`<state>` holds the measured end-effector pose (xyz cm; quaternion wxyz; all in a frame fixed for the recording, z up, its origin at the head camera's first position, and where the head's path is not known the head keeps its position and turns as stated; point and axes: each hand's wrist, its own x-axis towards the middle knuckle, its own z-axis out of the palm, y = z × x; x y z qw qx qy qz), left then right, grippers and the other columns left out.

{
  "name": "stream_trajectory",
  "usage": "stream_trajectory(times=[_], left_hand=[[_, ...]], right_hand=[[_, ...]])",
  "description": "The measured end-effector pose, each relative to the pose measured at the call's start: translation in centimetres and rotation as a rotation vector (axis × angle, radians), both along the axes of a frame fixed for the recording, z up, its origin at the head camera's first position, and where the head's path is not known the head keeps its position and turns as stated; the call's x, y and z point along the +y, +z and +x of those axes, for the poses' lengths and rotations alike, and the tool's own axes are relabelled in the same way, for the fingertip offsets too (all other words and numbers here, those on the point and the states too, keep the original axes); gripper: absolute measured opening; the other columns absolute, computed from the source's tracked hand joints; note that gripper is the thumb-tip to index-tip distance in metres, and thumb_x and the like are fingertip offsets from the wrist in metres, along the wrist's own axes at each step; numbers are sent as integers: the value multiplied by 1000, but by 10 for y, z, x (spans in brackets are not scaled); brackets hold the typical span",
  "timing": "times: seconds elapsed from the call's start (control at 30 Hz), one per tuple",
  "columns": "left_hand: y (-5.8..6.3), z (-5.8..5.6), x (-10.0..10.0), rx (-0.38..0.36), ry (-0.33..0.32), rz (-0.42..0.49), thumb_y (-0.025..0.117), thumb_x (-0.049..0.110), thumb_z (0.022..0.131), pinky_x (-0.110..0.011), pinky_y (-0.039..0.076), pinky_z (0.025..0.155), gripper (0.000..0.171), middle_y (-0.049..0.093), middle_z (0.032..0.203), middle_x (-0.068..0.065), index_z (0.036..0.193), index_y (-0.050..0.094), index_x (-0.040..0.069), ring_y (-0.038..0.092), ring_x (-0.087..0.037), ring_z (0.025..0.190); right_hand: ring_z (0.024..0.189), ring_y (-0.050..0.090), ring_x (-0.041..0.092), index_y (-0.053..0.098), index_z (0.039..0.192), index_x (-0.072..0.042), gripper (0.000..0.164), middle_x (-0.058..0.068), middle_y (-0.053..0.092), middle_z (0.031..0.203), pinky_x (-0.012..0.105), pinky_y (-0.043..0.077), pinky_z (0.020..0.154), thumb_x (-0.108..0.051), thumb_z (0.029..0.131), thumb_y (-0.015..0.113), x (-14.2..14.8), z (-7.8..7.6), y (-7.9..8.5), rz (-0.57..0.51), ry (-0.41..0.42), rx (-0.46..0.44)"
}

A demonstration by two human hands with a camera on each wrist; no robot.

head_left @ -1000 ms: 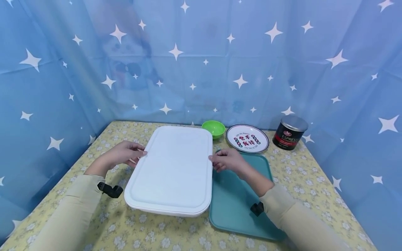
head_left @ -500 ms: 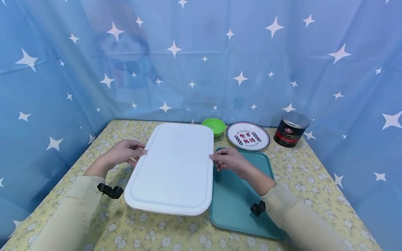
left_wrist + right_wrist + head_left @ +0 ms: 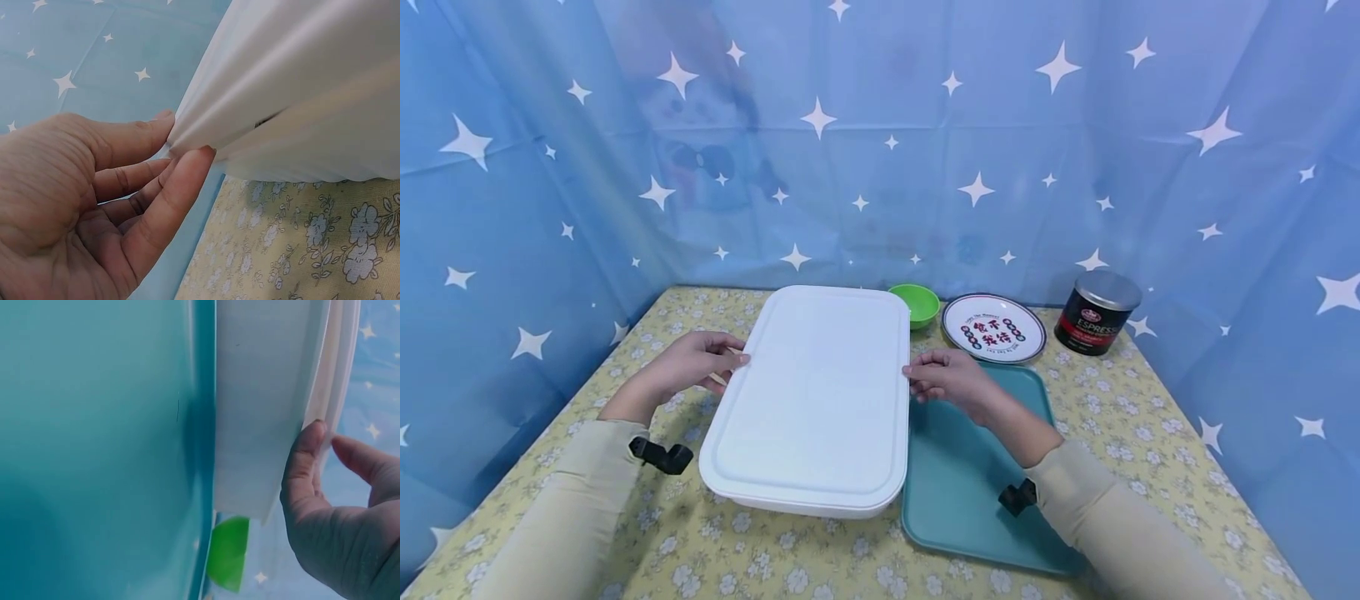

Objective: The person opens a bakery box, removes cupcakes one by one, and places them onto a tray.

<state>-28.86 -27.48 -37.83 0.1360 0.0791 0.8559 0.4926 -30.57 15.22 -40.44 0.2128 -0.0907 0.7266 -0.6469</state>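
In the head view a white rectangular box with a lid (image 3: 816, 400) is held between my two hands, left of the middle. My left hand (image 3: 698, 367) pinches its left rim; in the left wrist view the thumb lies along the top edge and the index fingertip presses below it. On the other side my right hand (image 3: 947, 383) grips the right rim between thumb and fingers. The right wrist view shows the box's side wall (image 3: 259, 412) under that rim. The inside of the box is hidden by the lid. Whether its bottom touches the table, I cannot tell.
A teal tray (image 3: 970, 500) lies right of the box, partly under my right forearm. Behind stand a green bowl (image 3: 921, 307), partly covered by the box, a printed white plate (image 3: 992, 310) and a black espresso tin (image 3: 1093, 317). The flowered tablecloth (image 3: 775, 558) meets starry curtains at the back and sides.
The far end of the white box has risen slightly and covers a bit more of the green bowl. Both hands keep their hold on the rim throughout.
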Motion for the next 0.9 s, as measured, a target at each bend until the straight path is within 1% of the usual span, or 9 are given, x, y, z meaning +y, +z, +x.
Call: stream_trajectory(times=[0.1, 0.17, 0.37, 0.53, 0.67, 0.73, 0.9], left_hand=[[2, 1, -2, 3, 3, -3, 65, 34, 99, -43, 60, 75, 59, 66, 110, -17, 143, 49, -2, 67, -29, 93], [3, 2, -3, 8, 10, -12, 66, 34, 99, -42, 60, 75, 58, 66, 109, -17, 142, 50, -1, 67, -29, 93], [8, 5, -7, 20, 27, -28, 66, 34, 99, -41, 60, 74, 55, 66, 109, -17, 139, 53, -1, 68, -29, 92], [10, 7, -11, 26, 33, -30, 67, 35, 99, -42, 60, 75, 56, 66, 109, -17, 139, 53, -1, 68, -29, 92], [12, 7, -16, 40, 33, -26, 66, 35, 99, -41, 60, 75, 57, 66, 110, -17, 140, 52, -1, 67, -29, 94], [12, 7, -18, 42, 30, -20, 65, 35, 100, -41, 60, 75, 56, 66, 111, -18, 140, 52, -1, 67, -30, 95], [13, 6, -25, 44, 31, -43, 62, 34, 101, -41, 60, 76, 55, 67, 112, -17, 141, 51, -2, 67, -29, 95]], right_hand=[[91, 68, 27, 62, 115, 4, 34, 13, 69, 98, 49, 54, 91, -22, 95, 72, -2, 0, 2, 3, 1, 4], [91, 68, 26, 61, 115, 4, 34, 14, 69, 99, 49, 54, 92, -21, 96, 71, -4, 0, 3, -1, 8, 13], [90, 70, 28, 59, 116, 5, 34, 17, 69, 103, 49, 55, 91, -20, 96, 71, -11, -2, 7, -13, 24, 45], [91, 70, 28, 60, 116, 4, 34, 18, 69, 104, 42, 58, 86, -21, 96, 71, -16, -3, 10, 11, 19, 56], [91, 69, 28, 60, 115, 3, 32, 17, 68, 103, 41, 58, 85, -21, 96, 71, -21, -4, 13, 20, 18, 74], [92, 69, 30, 60, 115, 3, 32, 17, 68, 102, 42, 57, 86, -20, 96, 70, -23, -4, 14, 27, 19, 87], [100, 66, 42, 62, 113, 4, 29, 16, 69, 99, 47, 57, 88, -18, 96, 71, -31, -4, 17, 42, 30, 110]])
